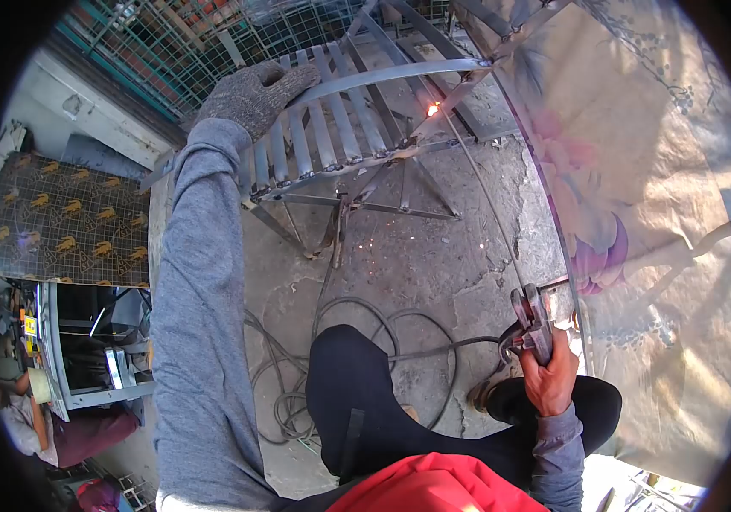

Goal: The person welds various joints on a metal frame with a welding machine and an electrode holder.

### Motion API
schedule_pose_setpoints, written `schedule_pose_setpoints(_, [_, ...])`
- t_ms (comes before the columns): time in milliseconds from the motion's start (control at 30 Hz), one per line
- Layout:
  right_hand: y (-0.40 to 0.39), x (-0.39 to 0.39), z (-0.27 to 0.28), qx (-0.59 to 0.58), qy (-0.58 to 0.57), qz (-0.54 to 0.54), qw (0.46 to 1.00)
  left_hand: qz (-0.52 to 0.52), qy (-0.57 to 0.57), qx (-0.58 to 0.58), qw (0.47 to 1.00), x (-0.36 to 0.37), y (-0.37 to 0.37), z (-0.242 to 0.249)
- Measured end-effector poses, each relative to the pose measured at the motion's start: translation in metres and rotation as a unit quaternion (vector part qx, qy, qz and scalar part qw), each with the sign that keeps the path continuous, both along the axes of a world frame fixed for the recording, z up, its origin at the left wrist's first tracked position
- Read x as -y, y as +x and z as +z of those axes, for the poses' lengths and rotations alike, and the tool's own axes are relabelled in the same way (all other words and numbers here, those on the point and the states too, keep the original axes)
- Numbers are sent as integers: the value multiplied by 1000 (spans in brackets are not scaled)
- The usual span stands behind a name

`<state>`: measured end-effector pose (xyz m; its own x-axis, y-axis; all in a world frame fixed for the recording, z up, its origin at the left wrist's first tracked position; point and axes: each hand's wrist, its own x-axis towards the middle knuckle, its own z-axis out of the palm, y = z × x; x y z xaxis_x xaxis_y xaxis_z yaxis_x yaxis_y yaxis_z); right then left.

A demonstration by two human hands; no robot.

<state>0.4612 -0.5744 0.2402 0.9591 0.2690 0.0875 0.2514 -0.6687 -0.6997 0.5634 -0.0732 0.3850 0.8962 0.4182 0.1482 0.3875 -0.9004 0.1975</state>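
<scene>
My left hand (pixel 250 98), in a grey knit glove, is closed around the end of a curved flat bar (pixel 399 73) on a slatted metal chair frame (pixel 327 136). In my right hand (pixel 550 375), which is bare, is a welding electrode holder (pixel 536 331). A long thin welding rod (pixel 486 194) runs from its jaws up to the frame. At the rod's far tip a bright orange glow (pixel 433 109) shows on a joint below the curved bar. Several small sparks fall near the floor.
A cable (pixel 451 346) leads from the holder into loops on the concrete floor (pixel 433 264). A floral sheet (pixel 664 256) hangs along the right. Wire mesh (pixel 152 60) stands at the back, and a patterned board (pixel 66 218) over a metal cabinet (pixel 92 397) at left. Another person (pixel 28 427) sits lower left.
</scene>
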Motion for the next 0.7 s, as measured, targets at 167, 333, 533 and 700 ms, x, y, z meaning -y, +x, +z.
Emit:
schedule_pose_setpoints(167, [1, -1, 1, 3, 3, 8, 1000, 4, 0, -4, 1000, 5, -2, 3])
schedule_pose_setpoints(333, [1, -4, 3, 4, -4, 7, 1000, -3, -14, -3, 1000, 9, -4, 6])
schedule_pose_setpoints(533, [1, -4, 4, 8, -13, 6, 1000, 27, 33, 7, 999, 10, -1, 6])
schedule_pose_setpoints(700, [2, -6, 6, 10, -18, 2, 1000, 33, 49, -25, 998, 9, -1, 6])
